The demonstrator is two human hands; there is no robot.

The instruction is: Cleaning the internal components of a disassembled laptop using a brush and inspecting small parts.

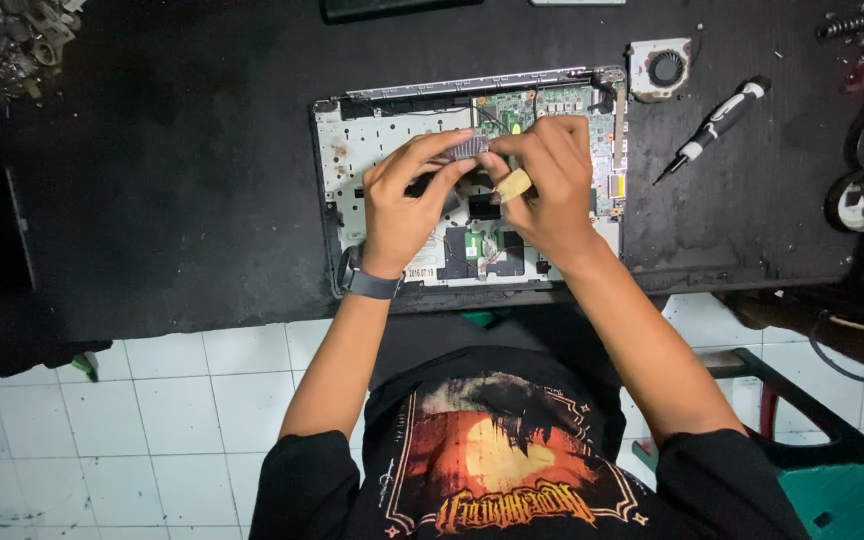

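We hold a small flat grey card [469,148] pinched between the fingers of our left hand [407,205] just above the opened laptop [344,150], while our right hand [550,185] pinches a pale eraser-like block [513,185] against the card's edge. The laptop's cover is already off and its green board lies bare, a small fan [659,68] lies out just beyond its far right corner and a screwdriver [717,125] rests to its right, so by our judgement putting it back together remains. The laptop lies on a black table [152,180], and nearer us than the laptop are white floor tiles [152,430] and a green stool [832,470].
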